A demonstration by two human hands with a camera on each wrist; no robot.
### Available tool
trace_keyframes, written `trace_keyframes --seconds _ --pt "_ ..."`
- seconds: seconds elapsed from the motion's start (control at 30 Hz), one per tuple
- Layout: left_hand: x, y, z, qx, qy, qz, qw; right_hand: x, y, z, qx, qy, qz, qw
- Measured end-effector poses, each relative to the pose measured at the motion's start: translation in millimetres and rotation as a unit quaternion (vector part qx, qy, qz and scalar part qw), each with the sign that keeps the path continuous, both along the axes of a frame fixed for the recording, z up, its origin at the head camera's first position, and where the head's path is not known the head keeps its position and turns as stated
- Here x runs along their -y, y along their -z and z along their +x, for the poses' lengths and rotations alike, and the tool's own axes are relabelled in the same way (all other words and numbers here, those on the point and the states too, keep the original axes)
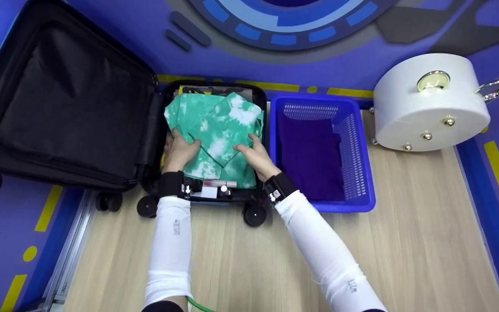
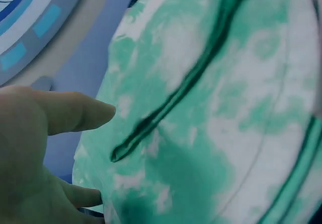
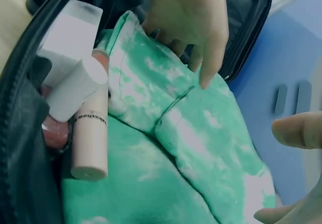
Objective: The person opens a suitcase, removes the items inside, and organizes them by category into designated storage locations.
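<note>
A green and white tie-dye garment (image 1: 228, 123), folded with its flaps overlapping, lies in the packed half of an open black suitcase (image 1: 260, 97). My left hand (image 1: 181, 151) rests at the garment's left side, thumb spread and fingers at the cloth's edge. Across from it, my right hand (image 1: 256, 158) is at the right side with thumb and fingers apart. In the right wrist view, a pale pink cosmetic tube (image 3: 90, 138), a white-capped bottle (image 3: 75, 90) and a white box (image 3: 73, 30) lie along the suitcase's near edge. What lies under the garment is mostly hidden.
The suitcase lid (image 1: 76, 99) stands open at the left. A blue plastic basket (image 1: 364, 173) with dark folded cloth (image 1: 312, 160) inside stands right of the suitcase. Farther right is a white drum-shaped case (image 1: 422, 99) with metal feet. A blue wall (image 1: 249, 65) runs behind.
</note>
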State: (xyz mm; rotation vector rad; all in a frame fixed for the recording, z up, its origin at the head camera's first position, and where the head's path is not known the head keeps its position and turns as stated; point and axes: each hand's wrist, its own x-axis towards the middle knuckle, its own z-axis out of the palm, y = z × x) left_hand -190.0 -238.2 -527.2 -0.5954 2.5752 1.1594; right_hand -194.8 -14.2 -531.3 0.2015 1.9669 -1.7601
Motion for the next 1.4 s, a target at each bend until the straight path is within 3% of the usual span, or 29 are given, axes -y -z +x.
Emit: trace_keyframes --seconds 0.27,0.53,0.77,0.93,1.07,1.23,1.4 --pt "1.4 1.7 -1.9 -0.005 -0.024 -0.015 0.9996 -5.3 4.8 -1.1 0.029 0.001 -0.054 0.998" --pt "8.9 0.8 2.6 0.028 -0.049 -0.006 0.9984 -5.1 10.3 -2.7 0.051 0.044 -0.147 0.987" --pt "9.1 -2.8 3.6 0.050 -0.023 -0.015 0.9984 1.9 7.8 0.3 0.059 0.007 -0.096 0.994" --pt "11.3 -0.4 4.9 0.031 -0.031 -0.003 0.9990 8.9 5.5 3.8 0.064 -0.002 -0.044 0.997" --pt "9.1 -5.3 5.0 -0.007 -0.019 0.007 0.9998 7.4 4.0 1.9 0.068 0.030 -0.050 0.996" --pt "0.7 -13.4 2.8 -0.075 0.008 0.063 0.9952 2.7 1.5 -1.5 0.050 0.047 -0.049 0.996" --pt "-4.9 -16.6 1.9 -0.097 0.017 0.108 0.9893 -1.5 2.4 -4.2 0.063 0.058 -0.089 0.992"
